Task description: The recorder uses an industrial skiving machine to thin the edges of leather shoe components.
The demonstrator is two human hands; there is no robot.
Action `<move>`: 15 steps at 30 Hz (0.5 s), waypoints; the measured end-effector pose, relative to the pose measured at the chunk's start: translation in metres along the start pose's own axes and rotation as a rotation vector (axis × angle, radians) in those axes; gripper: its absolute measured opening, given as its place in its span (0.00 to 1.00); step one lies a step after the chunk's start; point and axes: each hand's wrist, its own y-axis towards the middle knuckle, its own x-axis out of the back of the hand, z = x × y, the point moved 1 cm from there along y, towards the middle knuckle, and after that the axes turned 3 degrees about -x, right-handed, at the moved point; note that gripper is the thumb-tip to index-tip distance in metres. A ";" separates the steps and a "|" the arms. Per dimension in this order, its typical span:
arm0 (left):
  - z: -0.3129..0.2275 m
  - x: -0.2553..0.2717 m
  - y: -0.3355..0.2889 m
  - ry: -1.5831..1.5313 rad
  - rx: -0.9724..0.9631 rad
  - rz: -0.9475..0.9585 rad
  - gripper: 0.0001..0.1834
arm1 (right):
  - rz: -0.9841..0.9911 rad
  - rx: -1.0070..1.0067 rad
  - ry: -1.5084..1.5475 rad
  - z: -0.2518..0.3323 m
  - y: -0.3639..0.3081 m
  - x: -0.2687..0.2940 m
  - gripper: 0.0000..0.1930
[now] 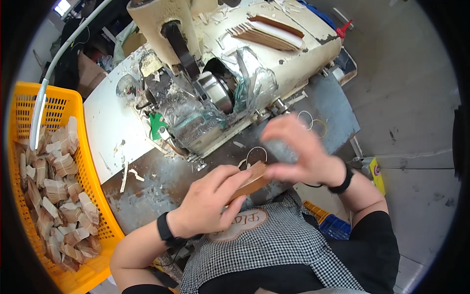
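My left hand is wrapped round a small stack of thin brown strips, held just above the bench in front of my apron. The layered edges of the strips show at the stack's right end. Beside that end is my right hand, its fingers curved and spread wide from the thumb. The thumb tip is at or close to the stack; touching or apart, I cannot tell. Just beyond the stack a pale rubber band lies on the grey metal benchtop.
A machine with a round metal wheel stands ahead; another strip stack lies on its pale top. More rubber bands lie right of it. At left, a yellow plastic basket holds many banded bundles. Scraps litter the bench.
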 end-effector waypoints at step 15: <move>0.001 0.085 -0.026 -0.839 0.578 -0.092 0.22 | -0.299 0.063 -0.701 -0.111 0.113 0.086 0.06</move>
